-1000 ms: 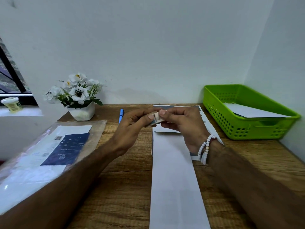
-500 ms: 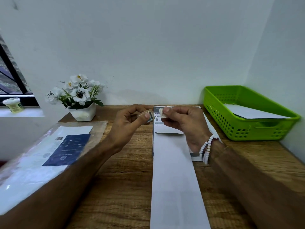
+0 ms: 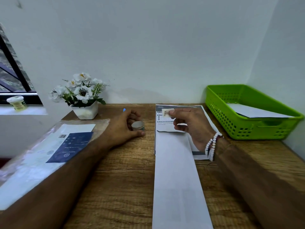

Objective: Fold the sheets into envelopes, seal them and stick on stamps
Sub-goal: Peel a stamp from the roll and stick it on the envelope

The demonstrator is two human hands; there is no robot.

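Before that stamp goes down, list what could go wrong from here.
1. The stamp is pinched only at its edge by the right hand, so it may curl or land crooked.
2. It hovers over the printed sheet, not the white envelope, so it could stick to the wrong paper.
3. The left hand rests on the stamp roll, leaving the envelope unheld; pressing may slide it.

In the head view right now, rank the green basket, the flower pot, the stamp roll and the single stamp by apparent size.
1. Green basket
2. Flower pot
3. Stamp roll at the left hand
4. Stamp pinched by the right hand, though close to the roll; unsure.
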